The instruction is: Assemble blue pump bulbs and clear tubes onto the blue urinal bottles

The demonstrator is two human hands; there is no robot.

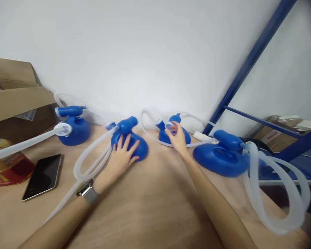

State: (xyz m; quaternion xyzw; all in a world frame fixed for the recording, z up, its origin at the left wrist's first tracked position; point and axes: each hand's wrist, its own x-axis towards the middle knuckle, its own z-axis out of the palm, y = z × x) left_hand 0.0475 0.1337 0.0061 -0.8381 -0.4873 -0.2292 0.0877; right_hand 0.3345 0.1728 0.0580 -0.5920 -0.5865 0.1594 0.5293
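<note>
Bare forearms reach over the pale wooden bench (150, 207) from its near edge. Largest along the far edge is the open brown cardboard box (12, 100) at the left corner. Next comes the blue plastic bottle with a looped white corrugated hose (219, 157) near the right edge. The left hand (121, 155), with a silver wristwatch (88, 192), lies flat with fingers spread on a rounded blue plastic bottle (142, 147) at mid-bench. The right hand (177, 138) pinches a small clear cap (169, 126) at the neck of another blue bottle (185, 136) by the far edge. A black smartphone (43, 176) lies towards the left edge.
</note>
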